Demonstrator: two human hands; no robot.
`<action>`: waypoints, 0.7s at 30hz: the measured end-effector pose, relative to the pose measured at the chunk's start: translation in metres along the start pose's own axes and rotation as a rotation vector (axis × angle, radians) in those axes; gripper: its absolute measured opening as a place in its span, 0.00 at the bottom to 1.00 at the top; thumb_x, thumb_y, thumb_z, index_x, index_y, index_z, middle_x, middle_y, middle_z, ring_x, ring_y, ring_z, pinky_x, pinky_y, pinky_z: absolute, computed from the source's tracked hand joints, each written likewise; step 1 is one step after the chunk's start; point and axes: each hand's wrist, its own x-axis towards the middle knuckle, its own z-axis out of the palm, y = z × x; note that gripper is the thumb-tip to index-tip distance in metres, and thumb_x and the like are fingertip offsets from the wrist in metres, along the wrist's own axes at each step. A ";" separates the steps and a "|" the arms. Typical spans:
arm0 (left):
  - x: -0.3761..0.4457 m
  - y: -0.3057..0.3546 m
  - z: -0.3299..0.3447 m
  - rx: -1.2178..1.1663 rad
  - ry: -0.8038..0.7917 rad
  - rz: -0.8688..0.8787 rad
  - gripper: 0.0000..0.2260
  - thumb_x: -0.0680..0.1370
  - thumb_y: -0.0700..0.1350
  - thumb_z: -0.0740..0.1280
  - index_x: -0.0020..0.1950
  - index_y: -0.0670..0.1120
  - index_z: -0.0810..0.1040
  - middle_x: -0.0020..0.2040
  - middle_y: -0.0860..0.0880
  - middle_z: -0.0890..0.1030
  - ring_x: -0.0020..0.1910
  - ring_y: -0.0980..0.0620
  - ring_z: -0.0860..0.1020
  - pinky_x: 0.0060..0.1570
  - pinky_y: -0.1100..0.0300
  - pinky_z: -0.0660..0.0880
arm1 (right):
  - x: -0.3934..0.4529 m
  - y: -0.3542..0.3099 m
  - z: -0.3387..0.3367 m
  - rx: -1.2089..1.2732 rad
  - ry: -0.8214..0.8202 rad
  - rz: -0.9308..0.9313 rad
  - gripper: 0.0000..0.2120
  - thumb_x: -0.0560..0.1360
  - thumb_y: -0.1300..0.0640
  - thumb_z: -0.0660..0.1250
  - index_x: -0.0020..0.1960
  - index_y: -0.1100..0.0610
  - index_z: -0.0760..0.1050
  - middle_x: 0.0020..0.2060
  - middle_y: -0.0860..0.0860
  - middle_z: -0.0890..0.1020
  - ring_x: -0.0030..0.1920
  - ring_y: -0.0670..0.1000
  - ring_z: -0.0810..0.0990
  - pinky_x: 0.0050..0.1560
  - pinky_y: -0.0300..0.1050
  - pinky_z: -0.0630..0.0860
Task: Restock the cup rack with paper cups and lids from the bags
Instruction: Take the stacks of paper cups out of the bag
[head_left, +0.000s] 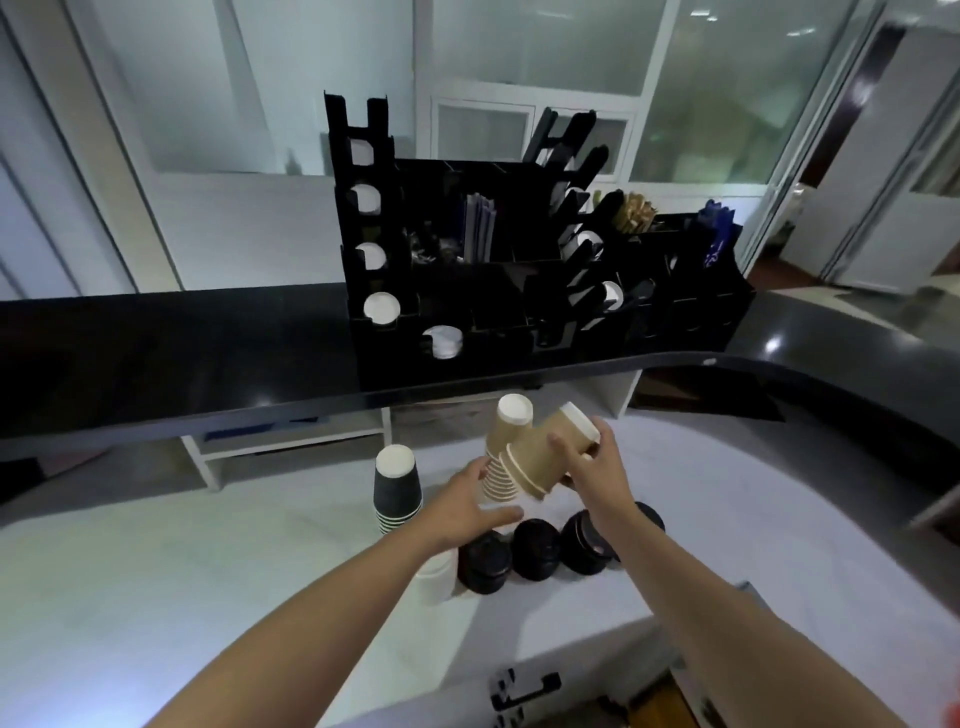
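Still sorting cups, rack not yet fed

Right now the step in hand looks like splitting a batch of brown paper cups off for loading. The right hand (597, 470) has its fingers curled round a tilted stack of brown cups (550, 452), mouths down and bases up toward the counter. The left hand (467, 501) is spread, fingers apart, reaching at the foot of a second brown stack (506, 452) that stands upside down on the white table (208, 545); whether it touches is hard to tell. A black cup stack (397, 493) stands just to the left, and black lids (535, 548) lie in small piles near the wrists (no bags are visible).

Next, I judge, the held stack must be lifted over the counter edge and slid into a free slot of the black cup rack (519, 296), aligned with the channel so the rims do not catch.
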 end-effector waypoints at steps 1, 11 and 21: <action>0.008 0.002 -0.004 0.026 0.021 -0.001 0.41 0.74 0.57 0.76 0.80 0.50 0.58 0.76 0.51 0.69 0.69 0.55 0.70 0.65 0.59 0.68 | 0.014 -0.004 -0.001 -0.019 -0.007 -0.015 0.36 0.72 0.46 0.77 0.74 0.46 0.63 0.64 0.49 0.77 0.59 0.49 0.81 0.56 0.55 0.82; 0.079 0.034 -0.017 0.046 0.251 -0.088 0.44 0.72 0.64 0.74 0.81 0.52 0.57 0.78 0.50 0.65 0.75 0.49 0.68 0.71 0.48 0.69 | 0.104 -0.045 -0.005 -0.090 -0.186 -0.118 0.37 0.73 0.48 0.76 0.76 0.48 0.60 0.61 0.43 0.75 0.60 0.46 0.78 0.54 0.45 0.80; 0.115 0.073 -0.007 -0.021 0.414 -0.092 0.47 0.61 0.70 0.73 0.75 0.52 0.65 0.69 0.52 0.72 0.66 0.53 0.72 0.64 0.49 0.75 | 0.159 -0.062 -0.006 -0.067 -0.359 -0.162 0.30 0.72 0.51 0.78 0.70 0.47 0.69 0.57 0.49 0.80 0.57 0.50 0.81 0.56 0.55 0.82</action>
